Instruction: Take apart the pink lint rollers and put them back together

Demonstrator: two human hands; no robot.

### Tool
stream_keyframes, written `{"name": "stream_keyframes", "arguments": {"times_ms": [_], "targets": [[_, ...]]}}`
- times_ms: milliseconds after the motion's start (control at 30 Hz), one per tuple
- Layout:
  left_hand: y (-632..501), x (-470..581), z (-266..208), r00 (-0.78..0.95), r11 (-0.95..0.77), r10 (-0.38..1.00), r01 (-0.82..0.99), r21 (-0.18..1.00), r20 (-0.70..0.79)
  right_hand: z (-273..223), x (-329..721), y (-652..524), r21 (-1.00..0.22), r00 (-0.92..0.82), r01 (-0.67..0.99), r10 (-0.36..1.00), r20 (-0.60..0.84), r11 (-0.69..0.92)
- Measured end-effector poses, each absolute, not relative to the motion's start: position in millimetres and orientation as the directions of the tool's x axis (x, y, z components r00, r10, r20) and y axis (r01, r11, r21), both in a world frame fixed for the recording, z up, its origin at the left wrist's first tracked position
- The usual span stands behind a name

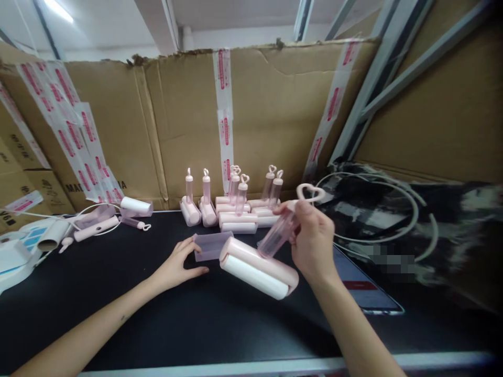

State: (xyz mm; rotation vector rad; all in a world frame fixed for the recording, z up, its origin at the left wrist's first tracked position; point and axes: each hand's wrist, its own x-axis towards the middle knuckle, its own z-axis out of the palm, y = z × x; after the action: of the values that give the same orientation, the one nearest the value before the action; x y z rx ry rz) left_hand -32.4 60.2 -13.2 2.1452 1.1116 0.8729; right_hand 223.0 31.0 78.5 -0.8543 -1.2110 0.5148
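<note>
My right hand [314, 241] grips the roller [259, 268] by its handle [278, 234], roll hanging below-left of my fist. My left hand [176, 266], thumb spread, touches the cover [214, 247] just beyond my fingertips. Seemingly I'm pairing cover and roller, which calls for lining them up.

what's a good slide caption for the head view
Right hand holding a roller by its handle, left hand at a clear cover, more rollers behind.
</note>
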Motion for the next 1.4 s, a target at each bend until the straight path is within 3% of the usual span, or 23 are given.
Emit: {"name": "stream_keyframes", "arguments": {"times_ms": [100,167,300,467,733,867,1167,1400], "targets": [[47.9,-29.2,-11.0,0.528,-0.52,0.798,0.361,0.774,0.291,78.8,221.2,28.4,-0.769,0.39,0.094,0.688,0.612,0.632],[39.6,-27.3,-8.6,0.589,-0.503,0.768,0.312,0.806,0.252,76.3,218.7,26.8,-0.763,0.346,0.163,0.688,0.638,0.626],[31.0,-26.4,-4.1,0.672,-0.49,0.721,0.319,0.811,0.171,70.5,215.1,22.9,-0.749,0.195,0.272,0.728,0.657,0.604],[32.7,-28.6,-3.9,0.692,-0.501,0.707,0.342,0.795,0.147,70.8,214.6,21.7,-0.733,0.257,0.245,0.686,0.681,0.635],[32.9,-28.8,-5.2,0.703,-0.533,0.694,0.359,0.766,0.154,69.8,200.9,18.2,-0.734,0.088,0.353,0.76,0.644,0.58],[33.3,-28.1,-6.6,0.732,-0.558,0.66,0.323,0.764,0.173,63.3,188.9,15.5,-0.733,-0.073,0.331,0.791,0.608,0.594],[34.9,-28.3,-5.3,0.714,-0.575,0.682,0.39,0.72,0.159,66.7,207.3,23.4,-0.531,0.07,0.27,0.533,0.843,0.803],[36.2,-27.8,-1.2,0.733,-0.591,0.666,0.408,0.696,0.136,71.3,204.5,28.3,-0.452,-0.26,0.301,0.529,0.808,0.839]]}}
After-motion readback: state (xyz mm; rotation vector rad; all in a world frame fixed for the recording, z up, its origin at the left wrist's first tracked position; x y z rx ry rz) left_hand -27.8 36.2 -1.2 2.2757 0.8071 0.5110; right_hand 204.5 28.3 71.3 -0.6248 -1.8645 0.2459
